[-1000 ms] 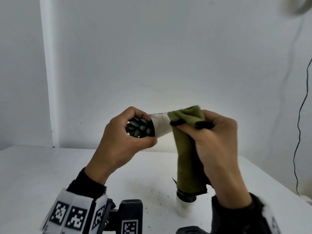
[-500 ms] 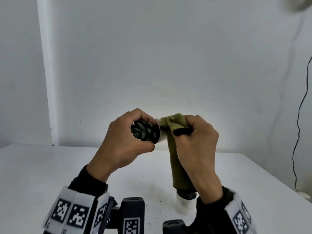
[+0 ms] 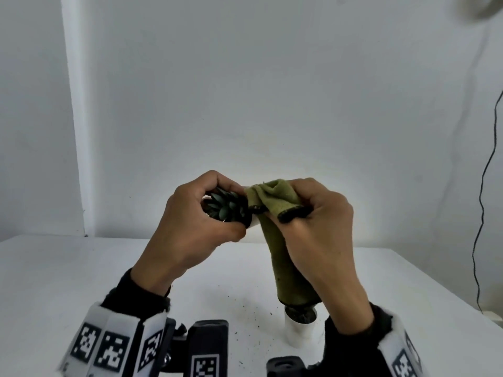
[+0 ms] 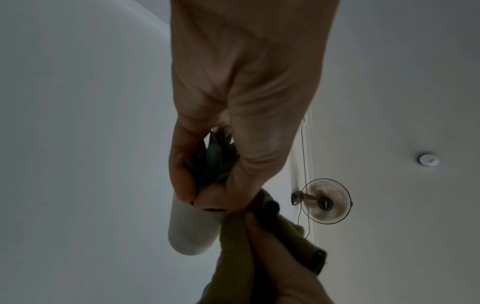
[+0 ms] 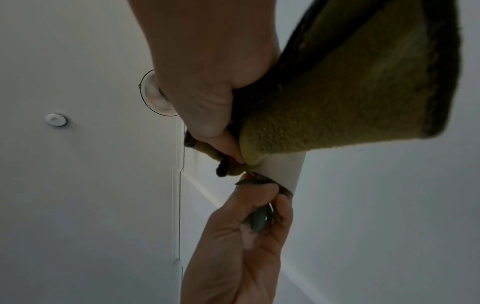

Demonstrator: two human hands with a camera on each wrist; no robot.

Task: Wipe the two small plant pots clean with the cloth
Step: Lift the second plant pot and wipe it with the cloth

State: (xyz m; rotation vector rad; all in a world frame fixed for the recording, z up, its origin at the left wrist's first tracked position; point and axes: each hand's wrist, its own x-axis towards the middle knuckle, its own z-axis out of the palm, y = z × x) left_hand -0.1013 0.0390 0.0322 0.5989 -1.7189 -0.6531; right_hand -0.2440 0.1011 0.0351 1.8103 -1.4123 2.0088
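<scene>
A small white plant pot (image 4: 191, 228) is held tipped on its side above the bench (image 3: 81, 268), the left hand (image 3: 187, 229) curled round its rim and succulent (image 3: 227, 206), while the right hand (image 3: 315, 229) clamps a green cloth (image 3: 275, 198) against its wall. The second pot (image 3: 299, 329) stands on the bench below, apparently awaiting its turn amid scattered soil (image 3: 253, 312).

Since 1 s ago my right hand (image 3: 313, 227) has closed in on my left hand (image 3: 190, 227), and the 2 now sit almost knuckle to knuckle. The cloth (image 3: 275, 202) has slid along the white pot (image 4: 192, 228) toward its rim, covering wall that was exposed in the head view. The pot has turned, so the succulent (image 3: 226, 206) faces me more squarely. Both hands have dropped slightly toward the desk (image 3: 68, 268).
</scene>
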